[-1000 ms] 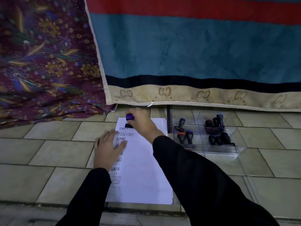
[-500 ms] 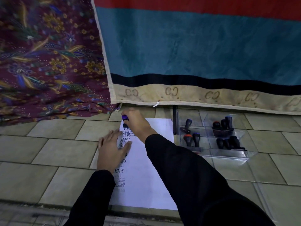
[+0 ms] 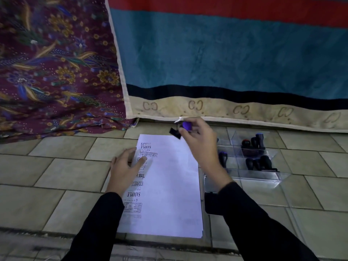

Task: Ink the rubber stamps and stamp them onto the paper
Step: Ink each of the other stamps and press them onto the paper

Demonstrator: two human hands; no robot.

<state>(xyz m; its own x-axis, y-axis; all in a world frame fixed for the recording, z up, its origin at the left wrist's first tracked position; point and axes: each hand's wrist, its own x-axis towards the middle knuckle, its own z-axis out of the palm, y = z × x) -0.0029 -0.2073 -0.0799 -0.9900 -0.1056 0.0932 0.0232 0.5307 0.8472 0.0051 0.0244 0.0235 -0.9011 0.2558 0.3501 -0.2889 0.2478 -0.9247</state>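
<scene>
Right hand [image 3: 199, 142] pinches a small rubber stamp with a purple knob and a black rectangular base [image 3: 185, 126] between thumb and fingertips. It holds the stamp tilted in the air just past the far edge of the white paper sheet [image 3: 169, 185], with the base facing down and to the left, clear of the page. From that pose, the stamp looks to be between presses rather than printing.

Left hand [image 3: 125, 166] lies flat with fingers spread on the sheet's left side, below and left of the right hand. It most likely pins the loose paper to the pale tiled floor [image 3: 56, 176] so the sheet neither slides nor clings to a stamp coming off it. Its fingertips cover part of a column of black stamped impressions [image 3: 138, 185] that runs down the page's left margin, under the palm and toward the wrist. The broad white area to the right of this hand is unmarked, so there is plenty of room to stamp.

To the right of the right wrist sits a clear plastic compartment tray [image 3: 261, 178] holding several dark-handled stamps [image 3: 263, 162], within easy reach for swapping. Just under the right forearm lies a flat dark rectangular object [image 3: 211, 203]; it could be the ink pad, but I cannot tell. The next move probably calls for re-inking this stamp or returning it to the tray.
</scene>
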